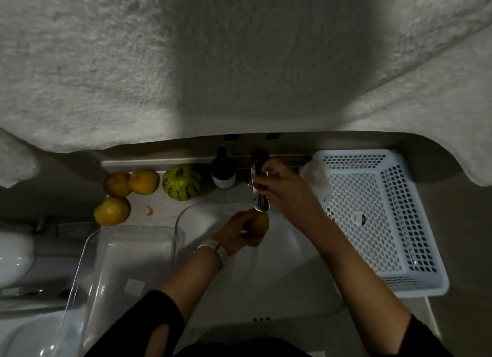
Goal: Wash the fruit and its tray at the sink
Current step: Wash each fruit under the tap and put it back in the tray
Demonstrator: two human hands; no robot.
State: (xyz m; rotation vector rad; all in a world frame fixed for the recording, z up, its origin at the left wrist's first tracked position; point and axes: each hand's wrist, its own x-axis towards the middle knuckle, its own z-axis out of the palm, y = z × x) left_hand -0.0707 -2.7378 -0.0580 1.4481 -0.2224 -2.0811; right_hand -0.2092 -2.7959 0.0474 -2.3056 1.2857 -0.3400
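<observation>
Clear glossy plastic tray (127,253), shiny metal tap (259,194), perforated plastic basket (386,213).

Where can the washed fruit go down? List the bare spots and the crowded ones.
Free: the white basket, holed floor mostly bare, right of the sink; the clear tray, left of the sink; the counter strip between the lone yellow fruit and the basin. Crowded: the back ledge with two fruits, green gourd, dark bottle and faucet, where the right hand rests.
</observation>
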